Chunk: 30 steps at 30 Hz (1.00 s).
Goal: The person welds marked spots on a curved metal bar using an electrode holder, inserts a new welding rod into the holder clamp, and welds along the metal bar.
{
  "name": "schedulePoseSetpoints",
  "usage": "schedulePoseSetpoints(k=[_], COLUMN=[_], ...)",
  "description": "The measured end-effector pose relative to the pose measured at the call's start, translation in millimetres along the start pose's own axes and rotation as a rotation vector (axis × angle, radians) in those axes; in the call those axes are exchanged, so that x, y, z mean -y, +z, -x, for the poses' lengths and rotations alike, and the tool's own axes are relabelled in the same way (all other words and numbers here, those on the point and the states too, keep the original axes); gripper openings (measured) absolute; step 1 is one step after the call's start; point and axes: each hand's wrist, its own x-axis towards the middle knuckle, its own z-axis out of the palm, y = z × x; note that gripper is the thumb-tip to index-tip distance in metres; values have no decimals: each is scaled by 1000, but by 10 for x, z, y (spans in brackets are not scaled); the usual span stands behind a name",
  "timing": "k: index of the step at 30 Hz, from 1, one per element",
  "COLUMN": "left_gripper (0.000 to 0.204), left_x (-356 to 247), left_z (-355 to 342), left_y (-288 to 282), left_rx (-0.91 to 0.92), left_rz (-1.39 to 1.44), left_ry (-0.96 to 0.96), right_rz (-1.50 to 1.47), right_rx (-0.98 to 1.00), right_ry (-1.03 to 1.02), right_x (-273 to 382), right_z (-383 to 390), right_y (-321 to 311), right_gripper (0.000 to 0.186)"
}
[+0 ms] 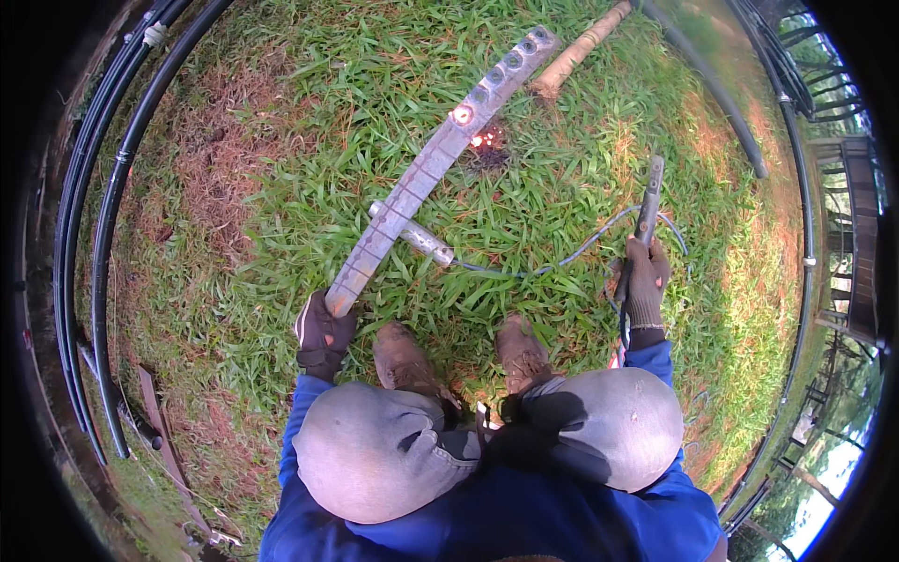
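Observation:
My left hand (324, 330), in a dark glove, grips the lower end of a long flat metal bar (421, 178), marked with cross lines. Several round holes or recesses run along its far end, one glowing red. Glowing bits (482, 140) lie on a dark scorched patch of grass beside it. The bar crosses over a short metal cylinder (426, 243), from which a thin grey cable (524, 273) runs rightward. In my right hand (644, 290), gloved and closed, is a handheld tool (651, 187) with a slim metal head pointing away from me.
A pale round pole (585, 42) lies at the far side, near a dark pipe (721, 98). Bundled black pipes (131, 150) curve along both sides, with a rusty flat strip (161, 421) at lower left. My boots (401, 361) and bent knees are below, on the grass.

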Motion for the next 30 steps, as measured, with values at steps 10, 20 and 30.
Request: schedulePoseSetpoints(k=[10,20,30], left_gripper=[42,40,45], left_x=[-17,-249,-606], left_z=[132,-89,-478], left_y=[-128,-82,134], left_rx=[-46,22,140], left_rz=[38,10,-134], left_ry=[-44,52,2], right_rz=[92,755,887], right_rx=[5,-139,133], right_ry=[14,-222,-99], right_x=[-485,-790,-332], right_z=[-121,-251,-599], right_y=[-352,-519,-67], right_gripper=[22,52,61])
